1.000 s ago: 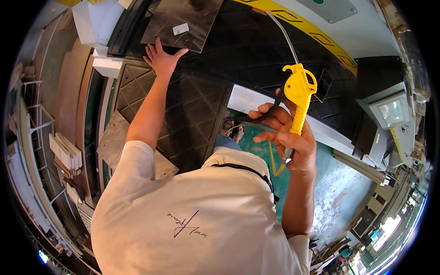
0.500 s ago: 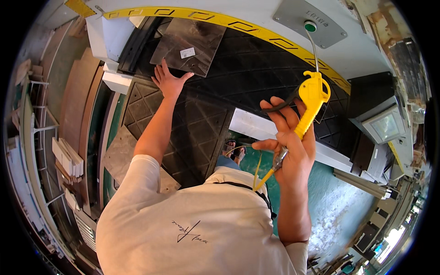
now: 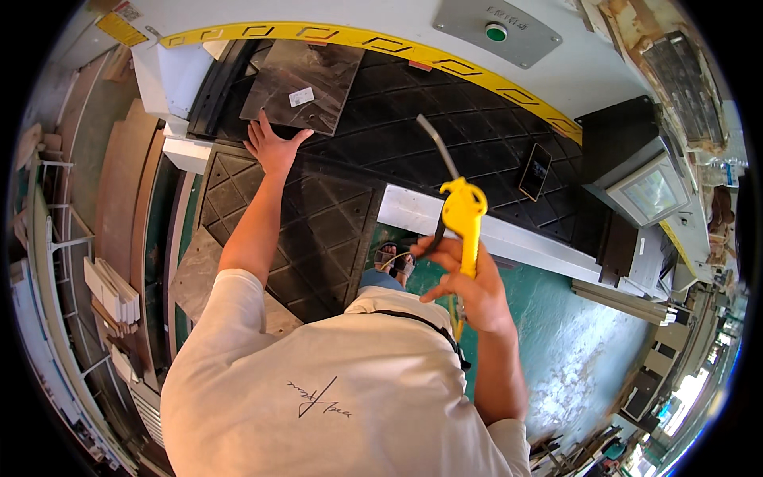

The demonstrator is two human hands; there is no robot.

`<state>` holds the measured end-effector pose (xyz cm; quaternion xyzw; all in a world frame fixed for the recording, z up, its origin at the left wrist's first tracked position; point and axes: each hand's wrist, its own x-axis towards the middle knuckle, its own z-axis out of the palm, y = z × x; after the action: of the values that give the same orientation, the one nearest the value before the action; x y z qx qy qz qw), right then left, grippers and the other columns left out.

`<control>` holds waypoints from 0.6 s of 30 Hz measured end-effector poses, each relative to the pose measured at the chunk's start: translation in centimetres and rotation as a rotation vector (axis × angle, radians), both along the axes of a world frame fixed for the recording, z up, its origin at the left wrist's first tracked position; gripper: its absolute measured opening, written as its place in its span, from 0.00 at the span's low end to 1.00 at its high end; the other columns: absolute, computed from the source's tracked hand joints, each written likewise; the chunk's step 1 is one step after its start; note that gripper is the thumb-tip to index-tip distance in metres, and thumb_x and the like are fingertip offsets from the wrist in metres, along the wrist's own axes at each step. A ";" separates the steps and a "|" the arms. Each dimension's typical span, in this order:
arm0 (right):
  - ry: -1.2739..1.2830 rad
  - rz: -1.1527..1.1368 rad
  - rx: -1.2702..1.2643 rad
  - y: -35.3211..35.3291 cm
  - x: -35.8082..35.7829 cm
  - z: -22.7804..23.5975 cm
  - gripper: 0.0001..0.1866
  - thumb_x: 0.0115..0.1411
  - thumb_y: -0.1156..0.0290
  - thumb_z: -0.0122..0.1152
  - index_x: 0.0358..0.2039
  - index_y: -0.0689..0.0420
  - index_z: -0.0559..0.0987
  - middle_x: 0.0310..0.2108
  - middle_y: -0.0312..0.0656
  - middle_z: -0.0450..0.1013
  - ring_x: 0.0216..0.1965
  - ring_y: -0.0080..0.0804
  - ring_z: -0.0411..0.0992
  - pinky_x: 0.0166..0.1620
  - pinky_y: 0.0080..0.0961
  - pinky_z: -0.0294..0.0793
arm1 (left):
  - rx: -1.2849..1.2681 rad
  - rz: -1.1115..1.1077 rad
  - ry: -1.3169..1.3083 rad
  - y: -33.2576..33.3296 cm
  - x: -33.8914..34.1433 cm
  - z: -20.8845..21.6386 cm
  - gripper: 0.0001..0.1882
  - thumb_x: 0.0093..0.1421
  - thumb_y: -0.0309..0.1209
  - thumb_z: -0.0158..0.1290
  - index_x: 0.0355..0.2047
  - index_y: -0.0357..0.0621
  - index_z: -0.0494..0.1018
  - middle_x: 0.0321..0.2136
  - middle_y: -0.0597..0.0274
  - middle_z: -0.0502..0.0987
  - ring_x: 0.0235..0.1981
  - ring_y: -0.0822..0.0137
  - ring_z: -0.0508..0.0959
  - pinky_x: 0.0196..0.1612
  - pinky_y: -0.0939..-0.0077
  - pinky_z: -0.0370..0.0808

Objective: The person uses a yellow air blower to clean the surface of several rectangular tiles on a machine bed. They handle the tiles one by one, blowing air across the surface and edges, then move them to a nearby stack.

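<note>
Head view: 1 yellow air gun (image 3: 462, 211), right fingers (image 3: 455, 286) clamped on it; at 11 o'clock, 1 marbled brown panel (image 3: 318, 73), 1 white label (image 3: 301, 97), left fingers (image 3: 265, 127) apart, touching it.

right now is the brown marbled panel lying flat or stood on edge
Flat: the brown marbled panel rests on the black patterned surface, white rectangular label facing up.

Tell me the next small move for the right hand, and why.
Probably swing the air gun left toward the panel: the right hand holds it with the nozzle off to the panel's right, tilted up and left in the view, while the left hand rests, fingers spread, at the panel's near edge.
</note>
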<state>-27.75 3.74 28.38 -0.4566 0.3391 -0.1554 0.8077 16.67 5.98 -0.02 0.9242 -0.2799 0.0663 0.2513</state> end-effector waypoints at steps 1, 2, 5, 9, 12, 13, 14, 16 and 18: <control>-0.004 -0.001 -0.002 0.4 -0.8 -0.3 0.33 0.59 0.85 0.47 0.67 0.67 0.63 0.60 0.53 0.71 0.62 0.41 0.72 0.43 0.36 0.88 | -0.002 -0.001 -0.004 0.1 0.0 0.1 0.73 0.40 0.74 0.68 0.78 0.52 0.49 0.74 0.37 0.54 0.77 0.41 0.50 0.74 0.31 0.43; 0.057 0.026 0.023 0.8 -1.5 -0.5 0.29 0.63 0.82 0.49 0.66 0.65 0.65 0.59 0.50 0.72 0.60 0.37 0.72 0.44 0.34 0.88 | 0.007 0.005 0.008 0.2 0.0 0.0 0.73 0.40 0.75 0.68 0.78 0.52 0.48 0.75 0.38 0.54 0.77 0.42 0.49 0.74 0.32 0.43; 0.147 0.068 0.046 2.0 -3.4 -1.5 0.23 0.71 0.73 0.52 0.65 0.61 0.68 0.55 0.43 0.74 0.56 0.31 0.72 0.44 0.31 0.86 | 0.019 0.012 0.013 0.3 0.0 -0.1 0.73 0.40 0.75 0.67 0.78 0.52 0.48 0.75 0.37 0.53 0.77 0.43 0.49 0.75 0.34 0.42; 0.275 0.119 -0.007 4.1 -5.7 -3.3 0.19 0.75 0.62 0.56 0.60 0.58 0.72 0.44 0.37 0.75 0.44 0.23 0.72 0.39 0.22 0.78 | 0.038 0.011 0.003 0.1 0.1 -0.2 0.73 0.39 0.76 0.66 0.77 0.52 0.48 0.75 0.36 0.53 0.77 0.43 0.49 0.76 0.35 0.42; 0.431 0.161 -0.127 5.6 -7.4 -3.2 0.17 0.74 0.60 0.58 0.56 0.59 0.75 0.36 0.34 0.75 0.39 0.21 0.71 0.43 0.22 0.72 | 0.040 0.000 -0.021 0.2 -0.2 -0.3 0.71 0.43 0.76 0.64 0.77 0.51 0.48 0.74 0.37 0.54 0.77 0.42 0.50 0.75 0.36 0.44; 0.417 0.090 -0.104 5.9 -7.9 -3.1 0.18 0.74 0.60 0.59 0.56 0.59 0.75 0.36 0.35 0.75 0.39 0.22 0.71 0.44 0.23 0.73 | 0.039 -0.007 -0.038 0.3 -0.5 -0.4 0.69 0.46 0.76 0.63 0.77 0.49 0.49 0.74 0.36 0.55 0.77 0.42 0.50 0.75 0.37 0.45; 0.399 0.017 -0.082 6.2 -8.4 -3.0 0.18 0.74 0.61 0.60 0.55 0.59 0.75 0.36 0.35 0.75 0.39 0.23 0.71 0.46 0.24 0.73 | 0.035 -0.013 -0.044 0.1 -0.9 -0.8 0.69 0.46 0.76 0.63 0.77 0.49 0.49 0.74 0.36 0.55 0.77 0.42 0.50 0.75 0.37 0.45; 0.381 -0.055 -0.062 6.6 -9.9 -2.7 0.18 0.73 0.61 0.60 0.55 0.60 0.75 0.37 0.35 0.75 0.39 0.24 0.71 0.47 0.25 0.73 | -0.005 -0.058 -0.096 0.4 -2.0 -1.7 0.62 0.54 0.73 0.59 0.76 0.45 0.51 0.73 0.36 0.57 0.76 0.41 0.52 0.75 0.37 0.48; 0.439 0.191 -0.154 6.5 -12.4 -2.8 0.18 0.74 0.62 0.59 0.56 0.60 0.74 0.38 0.36 0.76 0.39 0.25 0.72 0.49 0.25 0.72 | 0.034 -0.108 -0.156 0.2 -5.0 -1.7 0.51 0.64 0.65 0.54 0.75 0.43 0.53 0.72 0.35 0.59 0.75 0.38 0.55 0.74 0.35 0.51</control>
<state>-40.12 10.19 25.57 -0.5697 0.4491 -0.0009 0.6883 11.71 6.16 -1.74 0.9040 -0.3490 0.1197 0.2159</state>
